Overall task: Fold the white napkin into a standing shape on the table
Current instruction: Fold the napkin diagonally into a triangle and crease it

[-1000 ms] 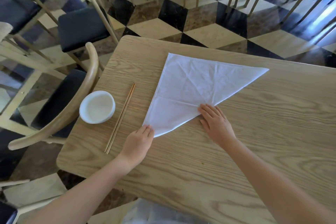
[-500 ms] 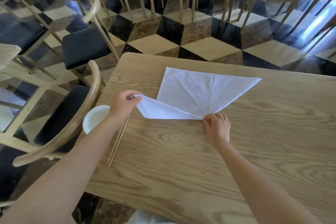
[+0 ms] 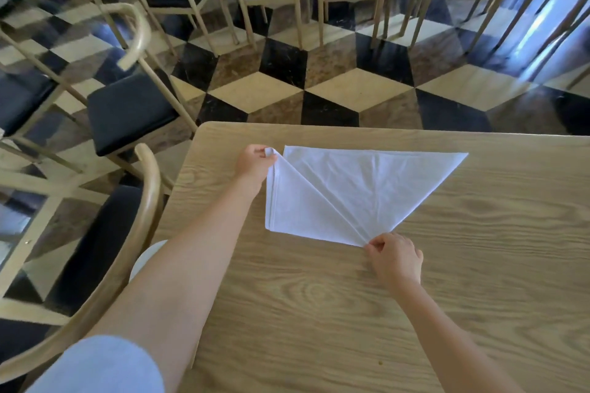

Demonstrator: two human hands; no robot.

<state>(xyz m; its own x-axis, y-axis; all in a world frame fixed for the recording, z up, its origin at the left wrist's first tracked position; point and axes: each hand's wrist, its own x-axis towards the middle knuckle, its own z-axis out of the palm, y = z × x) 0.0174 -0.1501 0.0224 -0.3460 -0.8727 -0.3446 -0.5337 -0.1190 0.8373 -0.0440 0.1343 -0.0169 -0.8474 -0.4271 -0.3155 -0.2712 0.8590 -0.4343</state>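
The white napkin (image 3: pixel 376 188) lies flat on the wooden table (image 3: pixel 479 265), folded as a triangle with its left point doubled up over the cloth. My left hand (image 3: pixel 253 163) pinches that folded-over tip near the napkin's far left corner. At the near point of the fold my right hand (image 3: pixel 394 257) pinches the cloth and holds it against the table.
A white bowl (image 3: pixel 145 257) peeks out from behind my left forearm at the table's left edge. A curved wooden chair (image 3: pixel 145 220) stands tight against that edge. More dark-cushioned chairs (image 3: pixel 127 112) crowd the checkered floor beyond the table.
My left hand lifted the napkin's near-left corner and carried it up and across to the far corner, laying a new flap. My right hand stayed at the near point. The camera view shifted.
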